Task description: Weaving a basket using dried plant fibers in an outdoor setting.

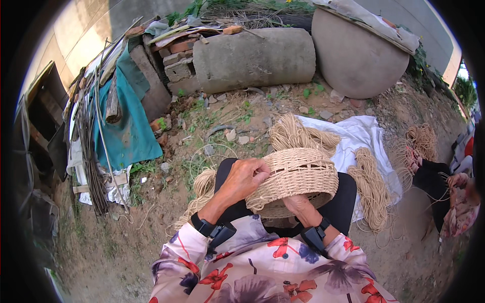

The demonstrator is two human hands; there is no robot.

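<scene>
A round, pale woven cord basket [303, 174] rests tilted across my lap, its opening toward me and a row of gaps in its weave. My left hand [245, 178] is at its left side, fingers bent in a pinch. A thin strand of cord [202, 146] loops out to the left near that hand and seems to run into the pinch. My right hand [299, 206] reaches into the basket's opening from below; its fingers are hidden inside. Both wrists wear dark bands with black devices.
Cord bundles [371, 189] lie on a white sheet [376, 139] at right; another bundle [202, 187] is by my left leg. A co-worker's hand [457, 181] is at far right, near more cord. Behind stand a concrete cylinder [255, 60], a big grey vat [358, 55] and teal cloth [121, 121].
</scene>
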